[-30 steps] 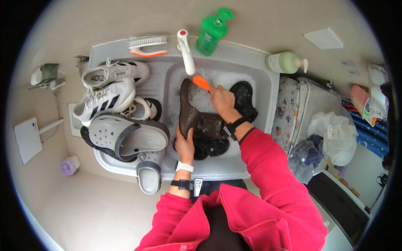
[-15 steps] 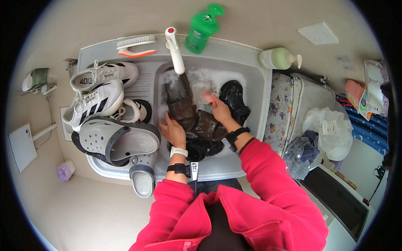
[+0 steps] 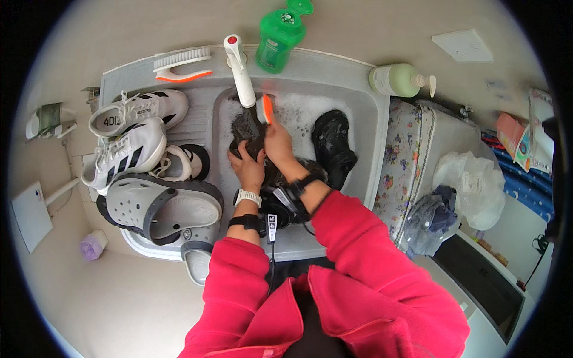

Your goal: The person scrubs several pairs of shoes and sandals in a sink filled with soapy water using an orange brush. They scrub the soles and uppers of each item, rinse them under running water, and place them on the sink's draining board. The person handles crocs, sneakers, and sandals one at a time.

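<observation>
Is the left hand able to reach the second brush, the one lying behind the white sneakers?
Probably yes, but not freely. The left hand grips the dark shoe in the basin, so it must let go first. The brush lies uncovered on the sink ledge, left of the tap; nothing blocks the way.

I see even, soft, fairly bright light with only faint shadows under the shoes. Mild glare on the white tap [image 3: 240, 70] and wet sink [image 3: 370, 125]. Strong fisheye bend and black vignette at the rim; centre sharp, edges soft.
</observation>
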`<state>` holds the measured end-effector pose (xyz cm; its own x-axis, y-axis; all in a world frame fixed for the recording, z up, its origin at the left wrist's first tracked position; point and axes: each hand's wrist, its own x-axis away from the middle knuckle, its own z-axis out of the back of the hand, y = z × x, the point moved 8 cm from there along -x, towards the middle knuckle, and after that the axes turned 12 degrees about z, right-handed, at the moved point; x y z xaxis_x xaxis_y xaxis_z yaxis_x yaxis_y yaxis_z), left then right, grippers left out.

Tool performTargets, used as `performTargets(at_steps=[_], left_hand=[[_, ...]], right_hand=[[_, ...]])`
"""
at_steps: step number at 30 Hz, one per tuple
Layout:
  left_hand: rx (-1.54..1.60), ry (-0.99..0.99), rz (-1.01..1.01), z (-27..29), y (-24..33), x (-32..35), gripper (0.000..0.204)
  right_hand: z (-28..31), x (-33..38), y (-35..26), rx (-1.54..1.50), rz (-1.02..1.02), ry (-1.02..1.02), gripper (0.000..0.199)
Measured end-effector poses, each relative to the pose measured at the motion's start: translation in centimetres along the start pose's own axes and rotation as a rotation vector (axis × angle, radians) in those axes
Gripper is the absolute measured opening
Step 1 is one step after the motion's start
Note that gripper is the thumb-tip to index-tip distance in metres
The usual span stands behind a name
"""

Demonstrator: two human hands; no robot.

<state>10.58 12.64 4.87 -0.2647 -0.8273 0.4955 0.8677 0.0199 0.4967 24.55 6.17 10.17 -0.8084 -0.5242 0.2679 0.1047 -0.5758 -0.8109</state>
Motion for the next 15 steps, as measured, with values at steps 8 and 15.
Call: performTargets(at_steps=[8,15], left_hand=[[-0.101,-0.089,0.111,-1.0,-0.2,-1.2,0.069],[-0.224,-0.082,0.185,-1.9,0.0,-1.1,0.067]], right_hand=[[-0.8,-1.5,2.6,0.122,0.001,-0.06,0.048],[-0.5,0.9,5.9,0.154,-0.28,-0.261,0.047]])
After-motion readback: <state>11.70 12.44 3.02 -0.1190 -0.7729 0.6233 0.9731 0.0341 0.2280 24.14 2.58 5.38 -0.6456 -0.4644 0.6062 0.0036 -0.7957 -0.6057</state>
